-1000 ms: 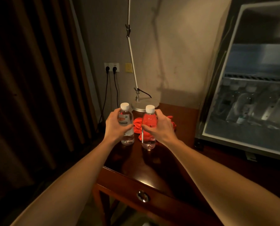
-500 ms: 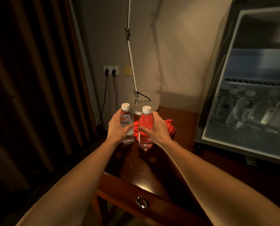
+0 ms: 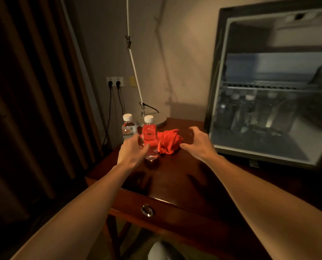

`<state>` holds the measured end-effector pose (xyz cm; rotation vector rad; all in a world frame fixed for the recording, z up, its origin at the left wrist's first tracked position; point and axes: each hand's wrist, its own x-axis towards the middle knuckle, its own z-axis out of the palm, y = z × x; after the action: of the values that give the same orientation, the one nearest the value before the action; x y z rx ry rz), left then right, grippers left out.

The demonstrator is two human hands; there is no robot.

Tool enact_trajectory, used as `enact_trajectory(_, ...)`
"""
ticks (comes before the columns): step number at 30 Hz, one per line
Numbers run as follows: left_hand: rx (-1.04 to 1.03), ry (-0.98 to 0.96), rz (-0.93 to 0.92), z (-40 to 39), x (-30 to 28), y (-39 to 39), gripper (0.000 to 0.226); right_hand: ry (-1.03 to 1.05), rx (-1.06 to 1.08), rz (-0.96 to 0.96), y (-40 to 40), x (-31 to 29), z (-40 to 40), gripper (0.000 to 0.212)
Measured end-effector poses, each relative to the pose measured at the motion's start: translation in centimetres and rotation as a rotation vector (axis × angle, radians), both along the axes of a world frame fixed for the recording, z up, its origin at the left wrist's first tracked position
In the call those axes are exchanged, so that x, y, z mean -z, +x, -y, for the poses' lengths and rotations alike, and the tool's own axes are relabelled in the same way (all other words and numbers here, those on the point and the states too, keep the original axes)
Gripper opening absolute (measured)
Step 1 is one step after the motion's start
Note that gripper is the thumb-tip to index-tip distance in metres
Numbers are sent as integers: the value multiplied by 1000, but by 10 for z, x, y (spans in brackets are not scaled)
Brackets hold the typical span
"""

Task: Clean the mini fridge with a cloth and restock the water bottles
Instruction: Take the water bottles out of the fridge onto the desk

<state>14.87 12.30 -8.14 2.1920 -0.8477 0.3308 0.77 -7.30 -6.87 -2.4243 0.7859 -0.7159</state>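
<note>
Two clear water bottles with white caps stand upright on the dark wooden table. The rear bottle is free of both hands. My left hand hangs just in front of the front bottle, fingers loosely curled beside its lower left side, with no clear grip. A crumpled red cloth lies right of the bottles. To the cloth's right hovers my right hand, fingers spread and curved, holding nothing. The mini fridge stands open at right, with several blurred bottles on its lower shelf.
A lamp base with a thin white rod stands behind the bottles. Two plugs sit in a wall socket with cables hanging down. Dark curtains fill the left. The table has a front drawer with a metal knob.
Both hands have let go of the bottles, which now stand on the table. The hands drew back toward me, and my right hand moved right, past the cloth.
</note>
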Motion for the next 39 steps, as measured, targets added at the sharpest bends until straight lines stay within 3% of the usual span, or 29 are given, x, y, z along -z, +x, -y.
enact_trajectory(7, 278, -29, 115, 88, -18, -78, 23, 2, 120, -13, -83, -24, 72, 72)
enact_trajectory(15, 430, 32, 99, 204, -26, -130, 48, 38, 243, 10, -139, -38, 154, 66)
enact_trajectory(23, 428, 59, 32, 297, -34, -141, 65, 77, 339, -57, -160, -37, 235, 73)
enact_trajectory(30, 227, -55, -135, 352, -44, -124, 76, 142, 213, 121, -123, -32, 253, 67)
enact_trajectory(35, 297, -178, -217, 361, -46, -100, 85, 161, 133, 222, -92, -30, 250, 67)
enact_trajectory(39, 321, -219, -220, 364, -42, -95, 80, 105, 119, 268, -79, -30, 248, 52)
